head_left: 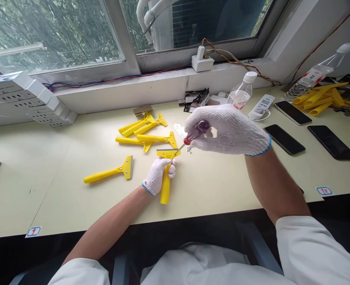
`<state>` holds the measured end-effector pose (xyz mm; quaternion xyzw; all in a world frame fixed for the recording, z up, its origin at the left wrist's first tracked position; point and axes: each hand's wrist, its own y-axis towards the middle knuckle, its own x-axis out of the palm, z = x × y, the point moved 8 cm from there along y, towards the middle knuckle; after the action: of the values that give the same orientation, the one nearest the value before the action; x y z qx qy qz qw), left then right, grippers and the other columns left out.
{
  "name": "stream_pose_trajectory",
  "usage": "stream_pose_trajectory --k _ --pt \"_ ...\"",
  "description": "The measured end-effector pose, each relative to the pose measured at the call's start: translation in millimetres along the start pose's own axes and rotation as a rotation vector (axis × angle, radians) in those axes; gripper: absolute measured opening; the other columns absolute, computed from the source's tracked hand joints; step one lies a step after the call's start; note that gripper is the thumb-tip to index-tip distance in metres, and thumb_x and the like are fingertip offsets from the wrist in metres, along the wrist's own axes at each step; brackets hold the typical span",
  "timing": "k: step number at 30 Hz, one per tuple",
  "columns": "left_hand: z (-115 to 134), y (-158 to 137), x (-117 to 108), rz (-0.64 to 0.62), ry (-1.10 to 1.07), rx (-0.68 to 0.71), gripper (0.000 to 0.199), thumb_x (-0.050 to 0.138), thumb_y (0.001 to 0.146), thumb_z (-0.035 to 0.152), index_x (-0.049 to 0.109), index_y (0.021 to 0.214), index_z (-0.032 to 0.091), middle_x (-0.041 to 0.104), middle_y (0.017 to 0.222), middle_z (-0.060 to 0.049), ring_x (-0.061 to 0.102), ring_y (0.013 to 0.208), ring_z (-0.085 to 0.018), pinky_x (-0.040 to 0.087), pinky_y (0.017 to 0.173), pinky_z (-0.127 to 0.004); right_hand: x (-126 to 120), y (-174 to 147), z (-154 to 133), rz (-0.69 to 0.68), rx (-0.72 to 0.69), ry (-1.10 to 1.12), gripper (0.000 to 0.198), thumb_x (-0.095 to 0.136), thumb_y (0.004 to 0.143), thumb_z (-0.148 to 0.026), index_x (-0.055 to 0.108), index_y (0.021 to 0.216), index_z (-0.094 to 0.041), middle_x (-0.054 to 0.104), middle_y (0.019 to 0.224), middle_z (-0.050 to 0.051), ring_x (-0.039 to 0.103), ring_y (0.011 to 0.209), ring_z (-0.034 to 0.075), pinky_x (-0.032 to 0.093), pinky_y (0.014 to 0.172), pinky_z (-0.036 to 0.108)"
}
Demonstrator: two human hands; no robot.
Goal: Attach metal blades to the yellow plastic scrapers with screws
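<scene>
My left hand (157, 175), in a white knitted glove, is wrapped round the neck of a yellow scraper (165, 186). The scraper's head points away from me, with a grey blade along its far edge. My gloved right hand (226, 128) grips a screwdriver (188, 140) with a red and dark handle. Its thin shaft slants down to the left, and the tip meets the right side of the scraper head. Any screw under the tip is too small to make out. Left of my hands lies another scraper (111, 174) with a blade on it.
Several yellow scraper handles (142, 128) lie in a pile beyond my left hand. Tiny screws (189, 149) lie beside the screwdriver. To the right are phones (284, 139), a power strip (261, 107), a bottle (241, 93) and more yellow handles (320, 97). White boxes (29, 99) are stacked at left.
</scene>
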<state>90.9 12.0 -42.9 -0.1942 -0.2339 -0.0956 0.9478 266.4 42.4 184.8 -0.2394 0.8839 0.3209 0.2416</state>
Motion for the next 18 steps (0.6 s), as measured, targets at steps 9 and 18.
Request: stream_pose_trajectory --k 9,18 --pt "2 -1 8 -0.142 -0.151 -0.069 0.075 0.066 0.087 0.086 0.067 0.12 0.019 0.067 0.1 -0.01 0.045 0.06 -0.014 0.037 0.052 -0.03 29 -7 63 0.148 0.098 0.291 0.037 0.06 0.111 -0.054 0.069 0.106 -0.019 0.067 0.084 0.002 0.057 0.068 0.014 0.048 0.064 0.028" --pt "6 6 -15 0.101 -0.073 0.021 0.05 0.09 0.085 0.059 0.062 0.101 0.022 0.061 0.081 0.002 0.048 0.055 -0.01 0.044 0.053 -0.026 14 -94 193 0.054 0.837 -0.45 0.015 0.064 0.105 -0.024 0.066 0.093 -0.016 0.07 0.072 0.009 0.056 0.06 0.016 0.04 0.062 0.031"
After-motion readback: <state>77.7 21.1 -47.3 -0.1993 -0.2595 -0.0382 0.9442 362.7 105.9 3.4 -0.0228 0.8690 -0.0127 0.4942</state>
